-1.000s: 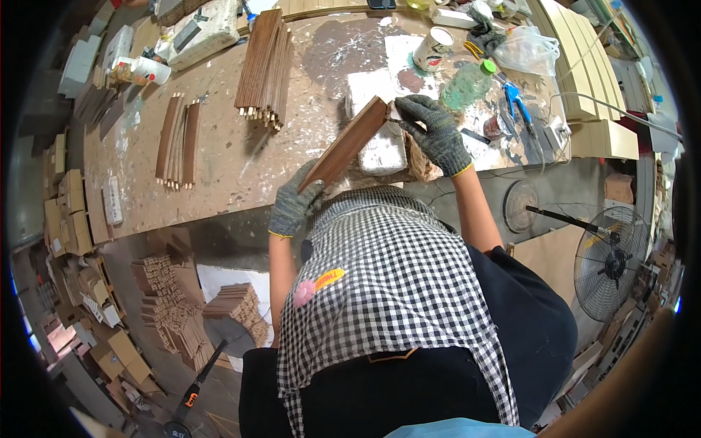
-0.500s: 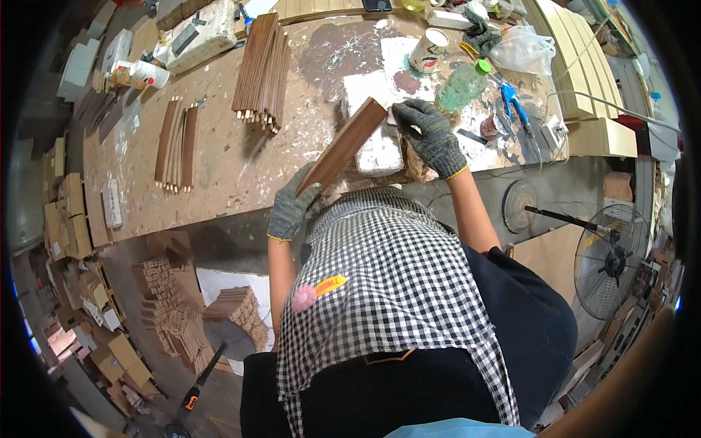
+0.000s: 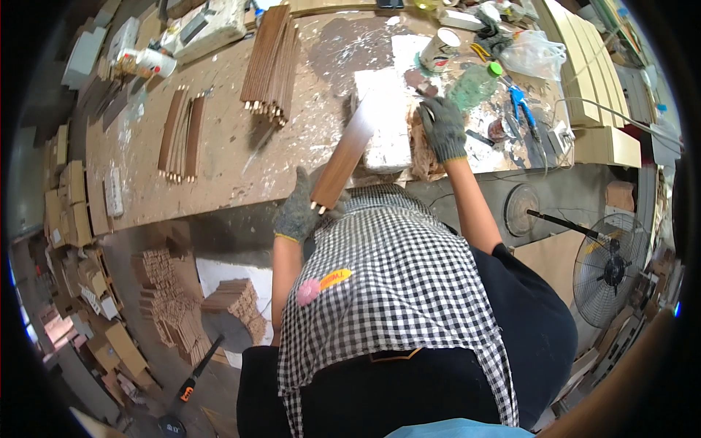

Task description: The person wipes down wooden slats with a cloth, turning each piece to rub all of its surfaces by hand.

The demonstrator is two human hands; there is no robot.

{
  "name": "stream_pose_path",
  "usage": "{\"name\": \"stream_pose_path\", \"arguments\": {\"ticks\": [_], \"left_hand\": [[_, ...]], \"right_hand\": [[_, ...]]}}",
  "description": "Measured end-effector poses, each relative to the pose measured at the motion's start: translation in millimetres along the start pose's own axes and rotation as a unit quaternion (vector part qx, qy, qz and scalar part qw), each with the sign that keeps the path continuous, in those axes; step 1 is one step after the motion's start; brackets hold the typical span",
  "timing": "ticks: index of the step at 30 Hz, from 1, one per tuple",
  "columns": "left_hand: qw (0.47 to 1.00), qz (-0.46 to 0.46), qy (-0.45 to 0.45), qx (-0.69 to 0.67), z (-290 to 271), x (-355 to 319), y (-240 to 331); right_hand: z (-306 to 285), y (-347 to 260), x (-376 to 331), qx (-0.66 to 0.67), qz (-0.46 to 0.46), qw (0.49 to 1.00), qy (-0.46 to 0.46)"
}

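My left hand (image 3: pixel 293 209), in a grey knitted glove, grips the near end of a brown wooden slat (image 3: pixel 341 159) with small pale pegs at its ends. The slat slants up to the right, its far end over a white block (image 3: pixel 387 139) and washed out by glare. My right hand (image 3: pixel 444 130), gloved alike, is apart from the slat, beside the block's right side. Its fingers are bent with a gap between thumb and fingers, and nothing shows in it. A crumpled brown material (image 3: pixel 423 150) lies just left of that hand, partly hidden.
A stack of brown slats (image 3: pixel 269 69) and a smaller group (image 3: pixel 182 135) lie left on the paint-stained table (image 3: pixel 226 160). Around the right side are a paper cup (image 3: pixel 439 50), a green bottle (image 3: pixel 471 86), a blue glue gun (image 3: pixel 521 106) and a plastic bag (image 3: pixel 533 55). A fan (image 3: pixel 612 259) stands right.
My right hand has moved right, away from the slat's far end. The slat has turned in my left hand, showing its broad face and near-end pegs.
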State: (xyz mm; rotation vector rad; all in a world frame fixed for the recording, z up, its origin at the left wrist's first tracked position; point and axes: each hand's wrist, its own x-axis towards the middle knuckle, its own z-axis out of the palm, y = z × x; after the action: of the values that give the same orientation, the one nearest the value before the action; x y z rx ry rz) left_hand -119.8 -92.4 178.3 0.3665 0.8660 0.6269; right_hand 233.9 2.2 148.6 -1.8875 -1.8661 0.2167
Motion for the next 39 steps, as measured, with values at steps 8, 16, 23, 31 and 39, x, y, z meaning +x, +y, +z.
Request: {"name": "stream_pose_path", "arguments": {"ticks": [8, 16, 23, 31, 39], "left_hand": [[0.997, -0.035, -0.014, -0.066, 38, 11, 12], [0.994, -0.003, -0.005, 0.106, 33, 20, -10], [0.995, -0.003, 0.003, 0.102, 38, 13, -3], [0.999, -0.010, 0.012, 0.031, 32, 19, -5], [0.999, 0.005, -0.001, 0.035, 38, 10, -2]], "right_hand": [[41, 68, -74, 0.207, 0.086, 0.975, -0.014], [-54, -110, -49, 0.069, -0.270, 0.956, -0.094], [-8, -83, 24, -0.066, -0.210, 0.969, -0.109], [-32, -61, 98, 0.006, -0.080, 0.997, 0.019], [4, -73, 34, -0.125, -0.271, 0.953, -0.041]]}}
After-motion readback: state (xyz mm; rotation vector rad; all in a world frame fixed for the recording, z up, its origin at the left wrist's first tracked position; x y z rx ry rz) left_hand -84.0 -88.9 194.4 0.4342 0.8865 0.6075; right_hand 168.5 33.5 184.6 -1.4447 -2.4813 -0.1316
